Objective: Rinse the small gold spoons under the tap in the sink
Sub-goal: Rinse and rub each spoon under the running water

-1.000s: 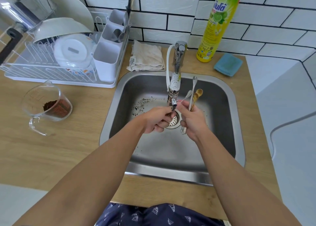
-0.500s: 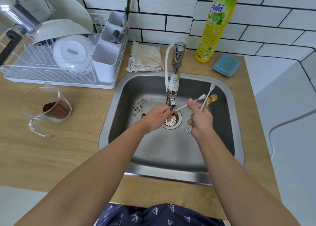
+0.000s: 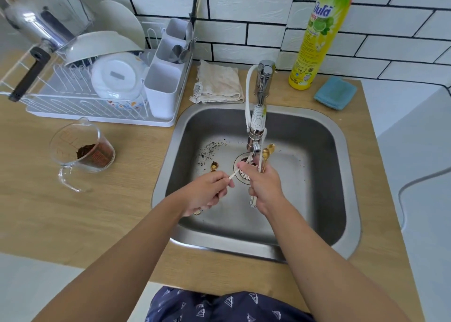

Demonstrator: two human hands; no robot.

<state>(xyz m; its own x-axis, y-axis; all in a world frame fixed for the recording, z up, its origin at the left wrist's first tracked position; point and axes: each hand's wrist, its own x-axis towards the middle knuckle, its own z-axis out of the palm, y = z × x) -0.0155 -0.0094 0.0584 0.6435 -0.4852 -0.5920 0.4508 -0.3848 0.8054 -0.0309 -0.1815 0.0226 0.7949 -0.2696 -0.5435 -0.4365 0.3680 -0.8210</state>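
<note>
We reach both bare forearms forward, hands close together. Our left hand (image 3: 207,190) is curled, fingers (image 3: 225,182) pinching a thin handle. Our right hand (image 3: 262,187) is fisted, knuckles up, thumb toward the left.

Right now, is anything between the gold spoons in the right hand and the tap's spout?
Nothing visible. The right hand holds the gold spoons upright, bowls just beside the tap's spout, over the sink. The left hand, holding a white-handled spoon, stays off to the side.
</note>
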